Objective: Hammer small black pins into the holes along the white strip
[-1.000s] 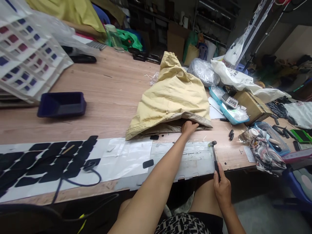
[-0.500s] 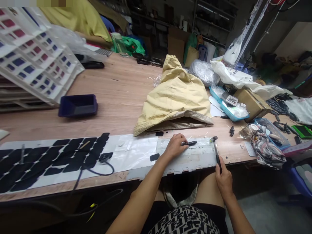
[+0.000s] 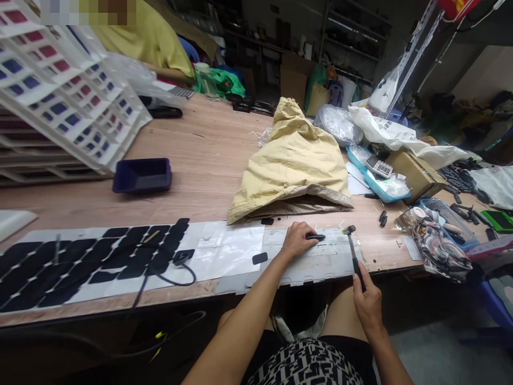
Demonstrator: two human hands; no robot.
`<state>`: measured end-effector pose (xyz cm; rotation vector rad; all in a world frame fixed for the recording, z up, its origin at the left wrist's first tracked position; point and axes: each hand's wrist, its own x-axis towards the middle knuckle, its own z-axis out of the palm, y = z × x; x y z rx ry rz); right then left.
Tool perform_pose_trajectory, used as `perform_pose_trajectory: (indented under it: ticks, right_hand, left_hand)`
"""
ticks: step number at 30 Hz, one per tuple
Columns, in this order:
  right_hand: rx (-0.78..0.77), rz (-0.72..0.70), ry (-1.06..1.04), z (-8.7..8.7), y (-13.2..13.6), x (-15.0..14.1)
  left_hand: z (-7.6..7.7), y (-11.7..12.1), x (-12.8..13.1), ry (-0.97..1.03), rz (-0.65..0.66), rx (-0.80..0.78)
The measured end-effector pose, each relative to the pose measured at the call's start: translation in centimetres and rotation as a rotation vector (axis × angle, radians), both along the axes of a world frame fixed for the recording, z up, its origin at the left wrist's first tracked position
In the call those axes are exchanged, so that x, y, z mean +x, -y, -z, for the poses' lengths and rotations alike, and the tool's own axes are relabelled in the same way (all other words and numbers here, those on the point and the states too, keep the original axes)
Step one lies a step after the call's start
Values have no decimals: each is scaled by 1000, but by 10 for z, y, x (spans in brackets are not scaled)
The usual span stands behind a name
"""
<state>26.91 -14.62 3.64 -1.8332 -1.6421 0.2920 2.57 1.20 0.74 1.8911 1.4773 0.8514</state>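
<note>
My left hand (image 3: 298, 240) lies on the grey board (image 3: 292, 270), its fingers closed around a slim black pen-like piece (image 3: 318, 237). The tip of that piece points right and sticks out past the fingers. In my right hand (image 3: 367, 302) is a small hammer (image 3: 353, 250), held by its black handle. Its head is over the right part of the board, to the right of the black piece and apart from it. A black rounded patch (image 3: 259, 259) lies left of my left wrist.
Behind the board slumps a yellow cloth sack (image 3: 296, 155). Black patches (image 3: 132, 251) on a white sheet and a dark cable spread left. A purple tray (image 3: 142, 176) and white crates (image 3: 80, 107) stand beyond. Blue baskets (image 3: 452, 219) and a glass jar (image 3: 409, 219) are right.
The view has shifted a little, so the table's things appear farther right. The hammer's head has come slightly closer to the black piece. Both hands keep their hold.
</note>
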Motion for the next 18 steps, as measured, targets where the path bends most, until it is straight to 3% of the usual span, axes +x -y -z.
perform_pose_trajectory:
  ticks: [7,18]
  right_hand:
    - [33,-153,6,-19,1,-29]
    - [13,-211,46,-14,-1,-35]
  left_hand:
    - [-6,2,2,52,-33,-44]
    - [-8,1,5,73,-58,-61]
